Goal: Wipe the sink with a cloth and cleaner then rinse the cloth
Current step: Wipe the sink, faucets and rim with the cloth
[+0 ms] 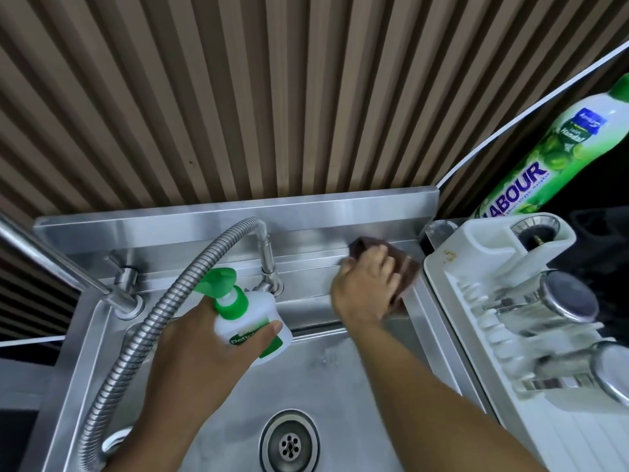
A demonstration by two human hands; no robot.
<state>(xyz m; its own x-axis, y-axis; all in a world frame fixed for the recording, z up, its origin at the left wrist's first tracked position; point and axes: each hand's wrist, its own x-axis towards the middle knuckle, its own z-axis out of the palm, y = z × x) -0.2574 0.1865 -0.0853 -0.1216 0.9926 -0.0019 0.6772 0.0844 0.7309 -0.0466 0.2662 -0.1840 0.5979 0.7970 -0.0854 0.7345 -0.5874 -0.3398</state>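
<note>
Left hand (pixel 200 359), fingers (pixel 263 332) clamped round the Dettol spray bottle (pixel 253 318). Right hand (pixel 366 284) at 1 o'clock presses brown cloth (pixel 359 246), fingers (pixel 384 262) flat, on sink (pixel 340 390).

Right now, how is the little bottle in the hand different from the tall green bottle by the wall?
The Dettol bottle is short with a green pump top; the Labour bottle is tall and slim. The left hand holds the Dettol bottle over the sink; the Labour bottle stands untouched behind the dish rack. Both are white and green.
</note>
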